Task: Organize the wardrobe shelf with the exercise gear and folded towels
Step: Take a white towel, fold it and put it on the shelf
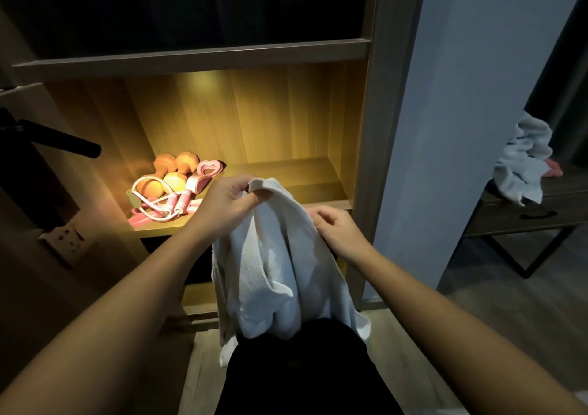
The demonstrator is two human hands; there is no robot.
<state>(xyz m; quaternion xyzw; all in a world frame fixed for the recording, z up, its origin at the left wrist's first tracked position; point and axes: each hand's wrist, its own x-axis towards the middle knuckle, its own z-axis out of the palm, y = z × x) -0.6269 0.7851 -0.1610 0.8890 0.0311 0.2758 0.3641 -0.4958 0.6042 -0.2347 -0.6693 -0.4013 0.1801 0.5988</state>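
Note:
A white towel [273, 274] hangs unfolded in front of the lit wardrobe shelf [286, 175]. My left hand [229, 204] pinches its top corner and holds it up. My right hand [337, 230] grips the towel's right edge a little lower. On the shelf's left side lie orange dumbbells [168, 172] and a pink and white jump rope [165, 207], with a pink heart-shaped grip [210, 169] beside them. The right half of the shelf is bare wood.
A dark shelf board [191, 58] sits above the lit one. Right of the wardrobe side panel [445, 128], a low dark table [521, 214] carries a crumpled pile of pale towels [521, 163]. A black door handle [60, 140] juts in at left.

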